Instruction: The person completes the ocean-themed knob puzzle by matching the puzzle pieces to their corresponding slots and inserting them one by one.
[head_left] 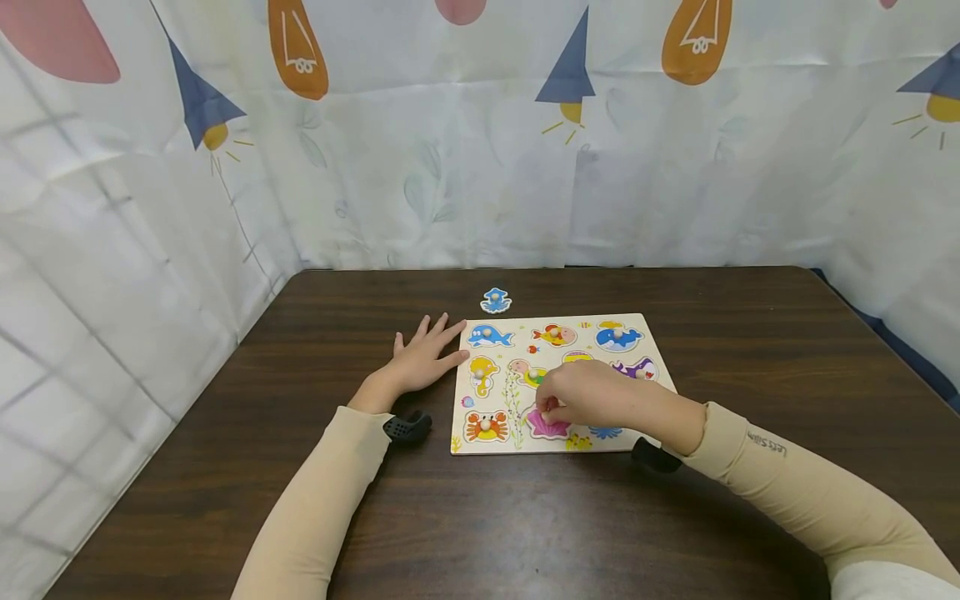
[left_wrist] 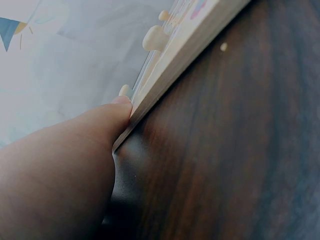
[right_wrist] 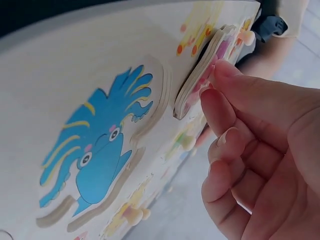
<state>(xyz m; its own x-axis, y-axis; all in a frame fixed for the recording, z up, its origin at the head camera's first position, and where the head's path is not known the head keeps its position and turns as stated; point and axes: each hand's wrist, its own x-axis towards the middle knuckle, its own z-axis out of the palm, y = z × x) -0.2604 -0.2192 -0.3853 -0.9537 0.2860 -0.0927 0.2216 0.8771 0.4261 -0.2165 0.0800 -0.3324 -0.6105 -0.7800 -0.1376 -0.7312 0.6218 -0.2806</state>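
A wooden peg puzzle board (head_left: pixel 491 446) with sea-animal pieces lies on the dark table. My right hand (head_left: pixel 600 396) is over its lower part, thumb and index finger pinching the knob of the pink shell piece (head_left: pixel 547 427). In the right wrist view the shell piece (right_wrist: pixel 192 82) stands tilted, one edge raised from the board. Beside it is a recess with a blue squid picture (right_wrist: pixel 102 150) and no knob. My left hand (head_left: pixel 422 360) rests at the board's left edge with fingers spread, its thumb (left_wrist: pixel 120 107) touching the edge. Beyond the board lies a blue squid piece (head_left: pixel 496 301).
Knobbed pieces sit in the board, among them a crab (head_left: pixel 486 427), a seahorse (head_left: pixel 482 375) and a whale (head_left: pixel 618 337). The dark table (head_left: pixel 480 525) reaches back to a patterned curtain (head_left: pixel 480 167). Black wrist devices (head_left: pixel 408 427) are on both arms.
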